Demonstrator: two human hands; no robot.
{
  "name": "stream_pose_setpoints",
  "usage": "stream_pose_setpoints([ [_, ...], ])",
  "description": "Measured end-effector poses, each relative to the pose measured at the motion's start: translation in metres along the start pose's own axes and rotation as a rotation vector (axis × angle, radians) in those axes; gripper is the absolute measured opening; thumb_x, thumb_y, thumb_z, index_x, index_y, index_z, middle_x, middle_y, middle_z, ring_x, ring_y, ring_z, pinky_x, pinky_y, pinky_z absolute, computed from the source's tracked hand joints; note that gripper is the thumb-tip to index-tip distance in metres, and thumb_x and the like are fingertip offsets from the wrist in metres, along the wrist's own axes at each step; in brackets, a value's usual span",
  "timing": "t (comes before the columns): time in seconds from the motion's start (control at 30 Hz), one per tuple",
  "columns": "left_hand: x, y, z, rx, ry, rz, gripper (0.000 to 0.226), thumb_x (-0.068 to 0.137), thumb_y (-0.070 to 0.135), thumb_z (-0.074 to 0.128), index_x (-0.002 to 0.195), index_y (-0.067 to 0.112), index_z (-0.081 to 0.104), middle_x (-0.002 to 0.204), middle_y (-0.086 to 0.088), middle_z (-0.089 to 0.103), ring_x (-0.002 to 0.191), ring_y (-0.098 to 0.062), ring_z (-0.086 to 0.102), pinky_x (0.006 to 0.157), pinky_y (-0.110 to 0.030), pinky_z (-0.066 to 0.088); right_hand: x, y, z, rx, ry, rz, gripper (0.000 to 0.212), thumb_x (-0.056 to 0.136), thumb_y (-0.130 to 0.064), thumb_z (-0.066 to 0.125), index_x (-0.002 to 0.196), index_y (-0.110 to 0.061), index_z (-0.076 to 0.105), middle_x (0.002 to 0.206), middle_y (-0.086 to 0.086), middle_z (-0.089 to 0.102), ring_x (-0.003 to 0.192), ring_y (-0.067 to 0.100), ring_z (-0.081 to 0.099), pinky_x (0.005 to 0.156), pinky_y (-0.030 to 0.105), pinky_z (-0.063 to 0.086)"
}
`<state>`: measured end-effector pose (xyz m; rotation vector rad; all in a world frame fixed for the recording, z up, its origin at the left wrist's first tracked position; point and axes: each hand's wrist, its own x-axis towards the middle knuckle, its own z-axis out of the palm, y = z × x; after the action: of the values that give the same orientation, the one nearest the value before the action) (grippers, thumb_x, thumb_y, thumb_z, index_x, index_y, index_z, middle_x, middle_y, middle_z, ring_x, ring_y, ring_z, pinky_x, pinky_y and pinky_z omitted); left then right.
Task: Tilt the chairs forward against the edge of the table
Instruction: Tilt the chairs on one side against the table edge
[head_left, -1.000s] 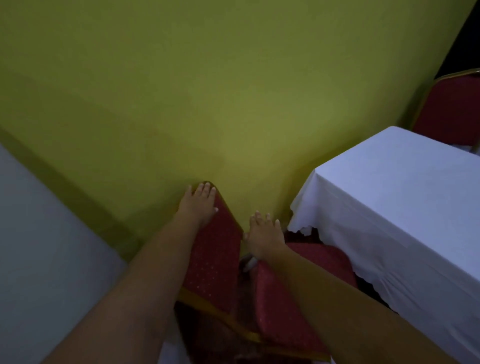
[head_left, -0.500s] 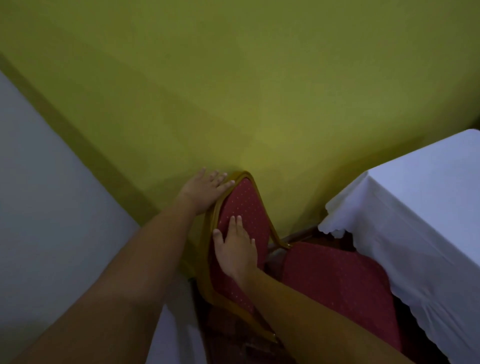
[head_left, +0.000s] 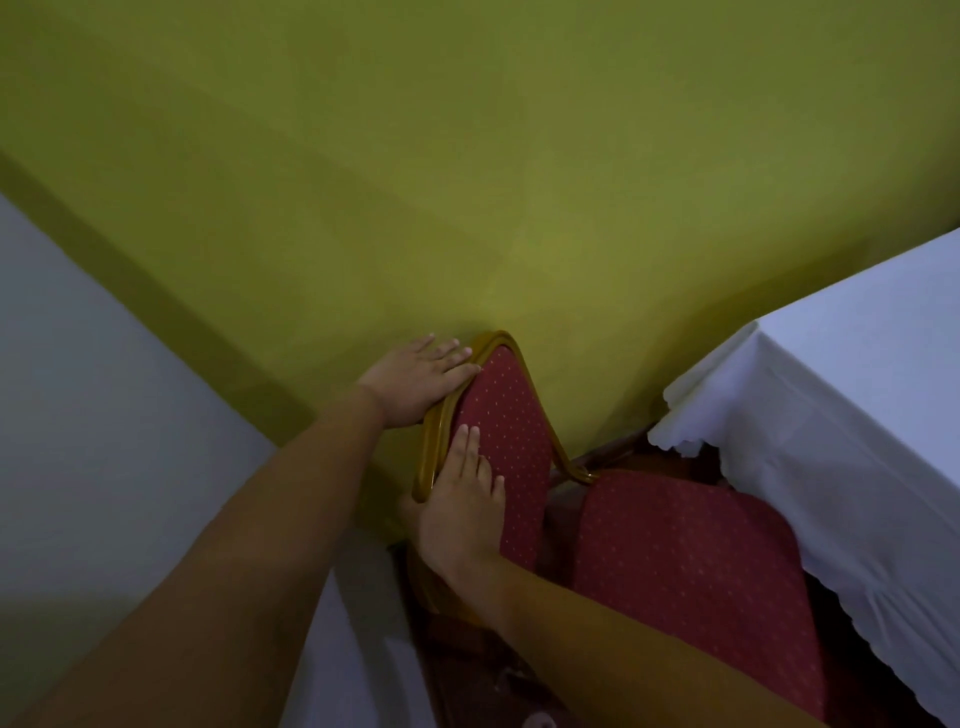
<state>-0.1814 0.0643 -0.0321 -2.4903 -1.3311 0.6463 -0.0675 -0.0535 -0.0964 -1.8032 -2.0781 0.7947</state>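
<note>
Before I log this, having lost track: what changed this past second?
On the red dotted, gold-framed chair, the right hand moved from the backrest's far edge onto its padded front; the left hand slid from the top to the frame's rear. The chair stays beside the white-clothed table.

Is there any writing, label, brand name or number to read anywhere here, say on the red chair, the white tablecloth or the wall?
None can be read.
The red chair has only a pattern of small pale dots, no letters.
The white tablecloth is plain, with a scalloped hem.
The yellow-green wall carries no sign or mark.
</note>
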Motion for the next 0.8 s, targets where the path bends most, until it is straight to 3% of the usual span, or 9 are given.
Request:
stream_pose_setpoints([
  [0.27,-0.002,0.019,-0.010,-0.034,-0.015,-0.068,0.063,0.096,0.016,0.041,0.150,0.017,0.009,0.160,-0.010,0.009,0.147,-0.023,0.009,0.119,-0.042,0.012,-0.002,0.012,-0.025,0.116,-0.167,-0.082,0.106,0.085,-0.047,0.058,0.147,-0.003,-0.015,0.160,0.014,-0.009,0.145,0.031,0.010,0.116,0.038,0.017],
  [0.5,0.007,0.066,-0.030,-0.062,0.018,-0.120,0.061,0.096,0.013,0.041,0.150,0.014,0.011,0.160,-0.012,0.011,0.147,-0.024,0.010,0.119,-0.042,0.013,-0.021,0.060,-0.051,0.092,-0.207,-0.113,0.106,0.081,-0.044,0.060,0.149,-0.008,-0.014,0.161,0.010,-0.007,0.145,0.030,0.013,0.113,0.042,0.021],
  [0.63,0.011,0.100,-0.043,-0.030,0.032,-0.115,0.075,0.091,0.023,0.056,0.149,0.010,0.011,0.159,-0.014,0.012,0.147,-0.026,0.008,0.119,-0.042,0.010,-0.042,0.096,-0.069,0.001,-0.172,-0.148,0.104,0.079,-0.051,0.056,0.150,-0.012,-0.008,0.161,0.008,-0.001,0.145,0.025,0.017,0.114,0.044,0.018],
  [0.8,0.009,0.143,-0.059,-0.027,0.103,-0.046,0.075,0.093,0.030,0.051,0.150,0.011,0.007,0.159,-0.014,0.009,0.148,-0.026,0.003,0.119,-0.042,0.005,-0.084,0.140,-0.089,-0.171,-0.075,-0.246,0.095,0.082,-0.055,0.044,0.151,-0.007,-0.001,0.161,0.010,0.006,0.146,0.019,0.014,0.117,0.044,0.010],
])
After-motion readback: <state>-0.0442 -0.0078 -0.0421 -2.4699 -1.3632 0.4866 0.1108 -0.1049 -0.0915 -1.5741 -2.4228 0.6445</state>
